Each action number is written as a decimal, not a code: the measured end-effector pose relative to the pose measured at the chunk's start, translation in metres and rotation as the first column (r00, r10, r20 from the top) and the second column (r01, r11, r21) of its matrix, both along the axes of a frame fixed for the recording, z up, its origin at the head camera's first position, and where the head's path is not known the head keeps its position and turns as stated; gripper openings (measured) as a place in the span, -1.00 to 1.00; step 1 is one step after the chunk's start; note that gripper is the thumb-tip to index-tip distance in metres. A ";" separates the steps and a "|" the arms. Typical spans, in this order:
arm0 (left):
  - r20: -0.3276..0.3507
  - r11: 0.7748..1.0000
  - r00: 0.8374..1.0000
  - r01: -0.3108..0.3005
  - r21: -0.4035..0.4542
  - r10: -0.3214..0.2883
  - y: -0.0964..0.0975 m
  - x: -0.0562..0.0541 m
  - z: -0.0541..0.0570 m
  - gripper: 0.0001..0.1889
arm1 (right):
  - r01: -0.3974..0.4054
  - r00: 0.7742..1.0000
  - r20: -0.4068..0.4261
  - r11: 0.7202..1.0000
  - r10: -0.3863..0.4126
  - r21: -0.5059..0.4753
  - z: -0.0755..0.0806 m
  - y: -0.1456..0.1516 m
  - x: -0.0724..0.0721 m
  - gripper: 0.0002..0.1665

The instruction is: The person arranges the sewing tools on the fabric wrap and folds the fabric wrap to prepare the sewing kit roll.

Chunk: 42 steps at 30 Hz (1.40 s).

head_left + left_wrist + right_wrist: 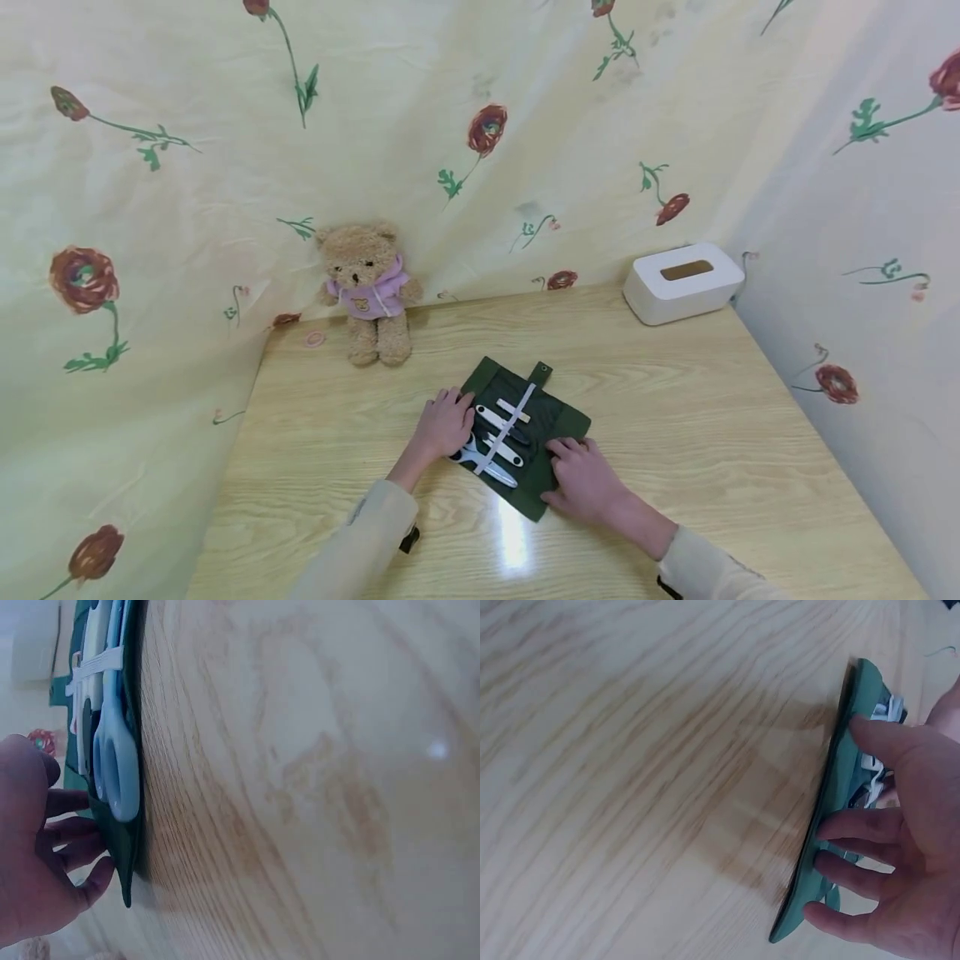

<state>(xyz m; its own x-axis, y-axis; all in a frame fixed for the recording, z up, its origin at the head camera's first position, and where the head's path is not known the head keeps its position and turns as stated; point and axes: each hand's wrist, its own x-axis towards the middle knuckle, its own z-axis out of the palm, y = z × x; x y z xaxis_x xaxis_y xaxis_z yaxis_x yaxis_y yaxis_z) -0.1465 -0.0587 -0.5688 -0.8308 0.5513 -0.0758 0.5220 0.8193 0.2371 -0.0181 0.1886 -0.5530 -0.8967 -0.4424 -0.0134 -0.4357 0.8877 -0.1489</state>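
A dark green fabric tool roll (pixel 573 423) lies unfolded on the table, a snap tab sticking out at its far edge. Across its middle runs a white elastic band (pixel 527 397), under which sit light blue scissors (pixel 498 473), white-handled tools (pixel 506 451) with dark ends, and a small white piece (pixel 513 410). My left hand (pixel 446 422) touches the roll's left edge with its fingers, close to the scissors' handles (pixel 120 769). On the opposite edge rests my right hand (pixel 588 483), thumb and fingertips spread along the green border (pixel 840 769).
A teddy bear (pixel 367 287) in a lilac hoodie sits against the flowered backdrop, with a small pink ring (pixel 315 339) beside it. At the back right stands a white tissue box (pixel 660 296). The wood-grain table (pixel 675 400) meets cloth-covered walls on its sides.
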 end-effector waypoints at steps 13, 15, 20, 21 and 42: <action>0.056 0.998 0.997 0.061 -0.003 -0.061 -0.018 0.014 0.006 -0.42 | 0.003 0.996 0.089 1.000 -0.001 -0.022 0.006 0.025 -0.015 -0.37; 0.064 0.997 0.995 0.081 0.003 -0.081 -0.021 0.015 0.008 -0.42 | -0.002 0.996 0.087 1.000 0.004 -0.024 0.006 0.029 -0.020 -0.36; 0.077 0.993 0.990 0.117 0.036 -0.119 -0.028 0.017 0.009 -0.41 | -0.032 0.996 0.083 0.999 0.033 -0.018 0.007 0.038 -0.033 -0.41; 0.078 0.992 0.989 0.120 0.040 -0.123 -0.029 0.017 0.008 -0.40 | -0.036 0.995 0.088 0.999 0.038 -0.024 0.007 0.040 -0.035 -0.42; 0.025 0.983 0.992 0.120 0.136 -0.124 -0.056 0.059 -0.019 -0.24 | -0.106 0.989 0.071 0.951 0.132 -0.292 -0.010 0.080 -0.036 -0.27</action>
<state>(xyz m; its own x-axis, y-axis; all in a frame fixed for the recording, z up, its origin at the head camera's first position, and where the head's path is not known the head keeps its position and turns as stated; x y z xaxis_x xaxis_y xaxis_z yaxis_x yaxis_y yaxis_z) -0.0878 -0.1150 -0.5875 -0.7549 0.6555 -0.0207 0.6063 0.7096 0.3588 -0.0536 0.2682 -0.5635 -0.8384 -0.5425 0.0523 -0.5087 0.7447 -0.4321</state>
